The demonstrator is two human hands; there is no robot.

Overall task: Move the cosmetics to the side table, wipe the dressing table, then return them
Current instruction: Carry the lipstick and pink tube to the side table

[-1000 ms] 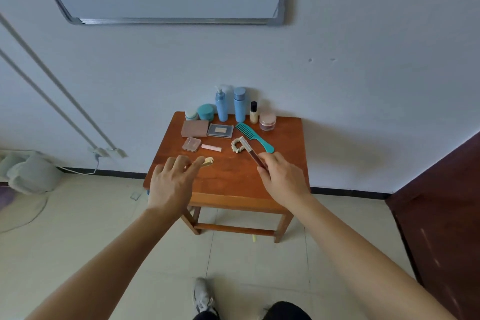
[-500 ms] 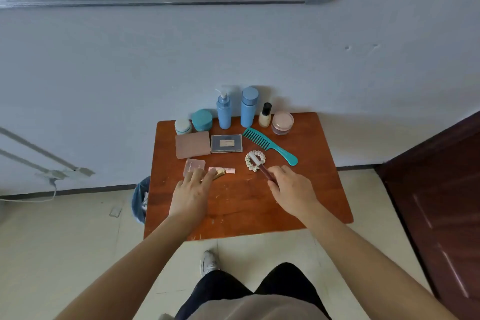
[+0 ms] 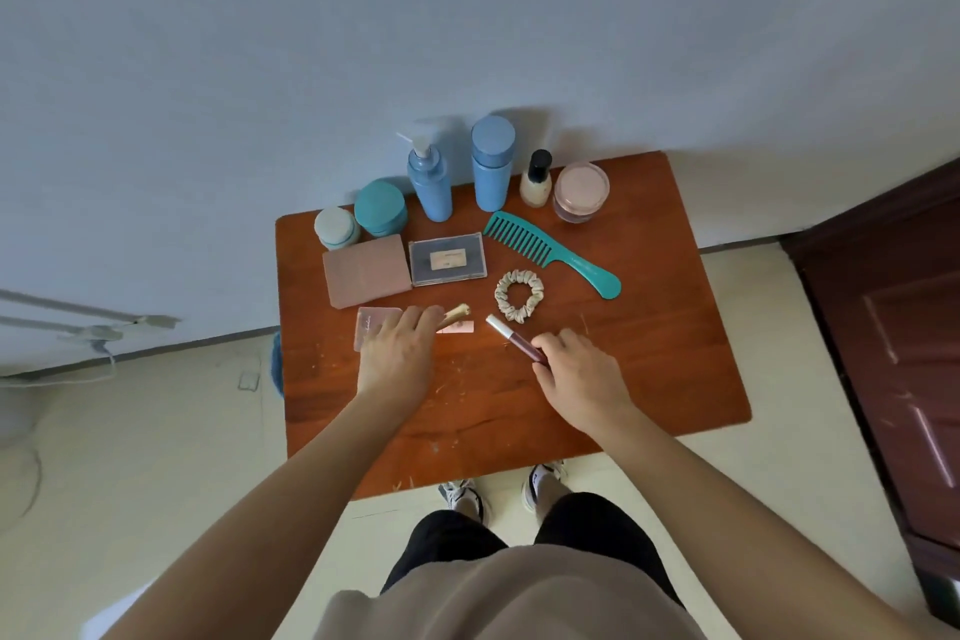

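The person wears a loose beige-brown top [image 3: 519, 598] over black trousers [image 3: 452, 541]. Two trainers [image 3: 464, 498], white with dark panels and laces, show just below the near edge of the table [image 3: 649, 379]. Both forearms [image 3: 291, 499] are bare.

Soft, dimmish light is spreading evenly over the table [image 3: 649, 353]; bottles [image 3: 492, 166] at its back are throwing faint shadows on the wall [image 3: 467, 16]. Wide-angle bending is curving lines farthest from the table.

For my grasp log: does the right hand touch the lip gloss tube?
Touching. Head view: the right hand pinches the lip gloss tube at its dark end.
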